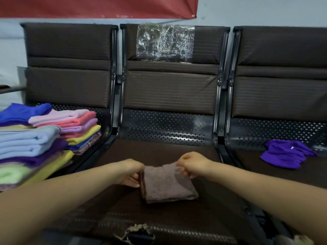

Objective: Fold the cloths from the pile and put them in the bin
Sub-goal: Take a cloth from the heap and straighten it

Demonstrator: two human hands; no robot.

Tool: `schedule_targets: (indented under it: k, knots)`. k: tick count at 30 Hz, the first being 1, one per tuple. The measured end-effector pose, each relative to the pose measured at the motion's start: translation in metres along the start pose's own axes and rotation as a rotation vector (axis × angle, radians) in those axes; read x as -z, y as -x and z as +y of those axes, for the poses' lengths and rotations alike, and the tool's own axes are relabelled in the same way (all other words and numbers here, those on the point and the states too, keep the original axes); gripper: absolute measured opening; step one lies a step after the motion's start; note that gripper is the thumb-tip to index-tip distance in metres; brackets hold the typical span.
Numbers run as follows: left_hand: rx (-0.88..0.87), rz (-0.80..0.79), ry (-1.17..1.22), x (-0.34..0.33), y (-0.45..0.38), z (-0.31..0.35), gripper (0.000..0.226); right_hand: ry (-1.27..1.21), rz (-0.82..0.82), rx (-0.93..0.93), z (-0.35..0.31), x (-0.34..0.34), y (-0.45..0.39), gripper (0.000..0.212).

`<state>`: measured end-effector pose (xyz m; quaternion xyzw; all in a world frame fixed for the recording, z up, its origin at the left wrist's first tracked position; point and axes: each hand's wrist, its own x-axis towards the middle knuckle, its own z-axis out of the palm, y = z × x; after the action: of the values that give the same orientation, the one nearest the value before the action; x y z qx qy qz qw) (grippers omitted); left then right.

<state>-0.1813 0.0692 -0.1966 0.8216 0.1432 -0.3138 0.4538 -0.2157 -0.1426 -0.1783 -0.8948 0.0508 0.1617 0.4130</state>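
Brown cloth [166, 183] sits folded on the middle bench [208, 206] seat. Your left hand [130, 174] pins its left edge, fingers curled; your right hand [192, 164] pinches the far corner, squaring the fold. Folded stack [44, 137] waits left.

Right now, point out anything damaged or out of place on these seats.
The middle seat's front edge is torn, with frayed padding showing. Crinkled clear tape patches its backrest. A purple cloth lies crumpled and unfolded on the right seat, apart from the folded stacks on the left seat.
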Motion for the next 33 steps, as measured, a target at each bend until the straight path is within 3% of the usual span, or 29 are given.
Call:
schedule_targets:
  k: [4, 8, 12, 16, 20, 24, 26, 28, 33]
  knots:
    - [0.028, -0.043, -0.081, -0.003, 0.008, 0.005, 0.041, 0.021, 0.005, -0.163, 0.029, 0.011, -0.006, 0.029]
    - [0.032, -0.098, -0.040, -0.011, 0.008, 0.003, 0.040, -0.309, -0.075, -0.313, 0.041, -0.002, -0.006, 0.050]
    - [0.053, -0.216, 0.140, -0.026, 0.007, 0.001, 0.040, -0.599, -0.118, -0.382, 0.030, -0.016, 0.004, 0.040]
    - [-0.016, -0.267, 0.235, -0.029, 0.024, 0.011, 0.021, -0.606, -0.032, -0.156, 0.003, -0.026, 0.015, 0.025]
    - [-0.159, -0.194, 0.402, 0.008, 0.030, 0.014, 0.034, -0.625, 0.064, 0.075, -0.053, -0.038, 0.022, 0.017]
    - [-0.233, -0.024, 0.503, 0.085, 0.047, -0.006, 0.038, -0.551, 0.072, 0.239, -0.131, -0.060, 0.008, 0.014]
    - [-0.265, 0.175, 0.422, 0.123, 0.064, -0.016, 0.044, -0.548, 0.044, 0.320, -0.173, -0.075, -0.006, 0.014]
    - [-0.340, 0.336, 0.456, 0.163, 0.078, -0.026, 0.027, -0.604, -0.052, 0.382, -0.219, -0.092, -0.018, 0.014]
    - [-0.682, 0.987, 0.638, 0.251, 0.104, -0.058, 0.015, -0.871, -0.223, 0.452, -0.328, -0.147, -0.041, 0.013]
